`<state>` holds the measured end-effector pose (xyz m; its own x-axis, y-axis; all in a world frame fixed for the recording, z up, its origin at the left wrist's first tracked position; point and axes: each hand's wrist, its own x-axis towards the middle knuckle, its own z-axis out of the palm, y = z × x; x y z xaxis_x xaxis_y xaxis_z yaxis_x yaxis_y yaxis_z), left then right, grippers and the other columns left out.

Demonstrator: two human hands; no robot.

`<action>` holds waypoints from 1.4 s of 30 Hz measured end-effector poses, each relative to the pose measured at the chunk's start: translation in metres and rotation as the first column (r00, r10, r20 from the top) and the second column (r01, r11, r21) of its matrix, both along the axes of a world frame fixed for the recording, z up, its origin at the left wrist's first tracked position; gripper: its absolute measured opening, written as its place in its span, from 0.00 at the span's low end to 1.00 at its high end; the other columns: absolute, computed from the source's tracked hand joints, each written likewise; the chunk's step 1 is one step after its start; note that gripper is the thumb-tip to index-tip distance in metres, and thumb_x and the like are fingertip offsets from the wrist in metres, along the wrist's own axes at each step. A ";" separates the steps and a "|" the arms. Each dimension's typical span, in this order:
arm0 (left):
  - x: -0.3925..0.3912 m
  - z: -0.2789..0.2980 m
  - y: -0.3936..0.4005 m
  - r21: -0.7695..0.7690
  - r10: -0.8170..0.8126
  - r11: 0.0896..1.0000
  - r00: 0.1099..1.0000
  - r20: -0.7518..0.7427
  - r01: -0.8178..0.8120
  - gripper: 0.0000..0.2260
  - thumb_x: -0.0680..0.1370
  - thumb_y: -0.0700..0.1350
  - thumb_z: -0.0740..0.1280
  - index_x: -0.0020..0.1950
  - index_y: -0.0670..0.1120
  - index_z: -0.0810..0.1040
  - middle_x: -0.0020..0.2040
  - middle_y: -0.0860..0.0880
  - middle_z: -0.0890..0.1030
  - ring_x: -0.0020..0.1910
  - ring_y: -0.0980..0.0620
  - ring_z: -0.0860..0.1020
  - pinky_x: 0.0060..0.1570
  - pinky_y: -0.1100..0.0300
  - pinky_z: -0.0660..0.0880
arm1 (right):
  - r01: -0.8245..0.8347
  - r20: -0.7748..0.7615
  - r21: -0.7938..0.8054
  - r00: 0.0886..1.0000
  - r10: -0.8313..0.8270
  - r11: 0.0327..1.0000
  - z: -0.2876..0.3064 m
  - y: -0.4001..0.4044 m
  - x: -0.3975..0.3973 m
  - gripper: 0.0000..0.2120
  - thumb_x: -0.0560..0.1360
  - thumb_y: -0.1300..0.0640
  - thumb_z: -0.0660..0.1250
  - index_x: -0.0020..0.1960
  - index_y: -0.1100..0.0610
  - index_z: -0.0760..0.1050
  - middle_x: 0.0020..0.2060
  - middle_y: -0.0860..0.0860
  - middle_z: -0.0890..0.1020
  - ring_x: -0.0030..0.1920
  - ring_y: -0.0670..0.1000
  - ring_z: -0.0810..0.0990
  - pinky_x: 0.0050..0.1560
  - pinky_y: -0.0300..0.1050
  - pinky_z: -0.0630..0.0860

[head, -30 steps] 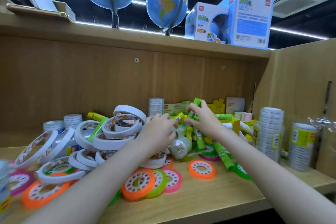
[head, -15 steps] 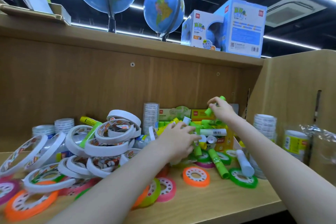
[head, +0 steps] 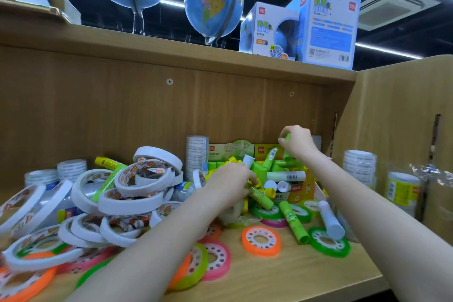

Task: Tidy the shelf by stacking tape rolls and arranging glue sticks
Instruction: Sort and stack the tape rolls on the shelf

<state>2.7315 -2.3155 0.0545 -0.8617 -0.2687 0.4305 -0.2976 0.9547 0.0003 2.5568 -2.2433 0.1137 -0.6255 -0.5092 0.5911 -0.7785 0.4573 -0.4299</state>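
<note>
The glue sticks [head: 274, 169] lie in a loose pile near the back of the shelf [head: 282, 277], a little right of its middle, in front of some green and orange boxes [head: 235, 151] that stand against the back wall. The right hand [head: 297, 142] is raised over the back of this pile; its fingers are curled around a green glue stick [head: 287, 138], which stands almost upright in the grip. The left hand [head: 230, 180] is low at the front left side of the pile, with the fingers bent down into the sticks, and one green stick [head: 262, 197] comes out from under them; whether the fingers really grip it I cannot tell.

Two more sticks lie nearer the front edge, a green one [head: 294, 225] and a white one [head: 331, 222], both resting on flat coloured tape rolls. An orange roll [head: 261, 240] lies flat alone beside them. On the left part of the shelf the white tape rolls [head: 137, 184] are heaped in disorder, many tilted. Wrapped stacks of tape [head: 359, 167] stand near the right wall. On the board above stand two globes [head: 213, 2] and two blue boxes [head: 326, 24].
</note>
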 end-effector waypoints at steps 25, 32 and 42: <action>0.023 0.011 0.011 0.255 0.019 0.966 0.972 -0.236 0.043 0.08 0.74 0.47 0.70 0.52 0.48 0.81 0.59 0.43 0.73 0.56 0.47 0.73 0.50 0.59 0.69 | 0.103 -0.518 0.585 0.810 0.273 0.804 -0.015 0.013 0.008 0.12 0.76 0.58 0.63 0.58 0.59 0.70 0.46 0.52 0.70 0.53 0.56 0.76 0.41 0.45 0.67; 0.026 0.009 0.007 0.251 0.028 0.967 0.948 -0.316 0.055 0.08 0.74 0.46 0.70 0.52 0.48 0.79 0.47 0.50 0.69 0.49 0.50 0.72 0.46 0.60 0.68 | -0.234 -0.255 0.383 0.903 0.346 0.894 -0.016 0.024 0.009 0.10 0.76 0.57 0.65 0.56 0.58 0.76 0.51 0.54 0.81 0.51 0.52 0.77 0.52 0.46 0.73; 0.029 0.010 0.005 0.376 0.101 0.921 0.870 -0.483 0.102 0.07 0.72 0.45 0.72 0.49 0.47 0.80 0.44 0.51 0.73 0.45 0.55 0.71 0.44 0.61 0.69 | -0.456 -0.050 0.238 0.876 0.480 0.858 -0.022 0.041 0.039 0.09 0.74 0.59 0.68 0.55 0.56 0.77 0.49 0.49 0.81 0.49 0.46 0.79 0.47 0.33 0.72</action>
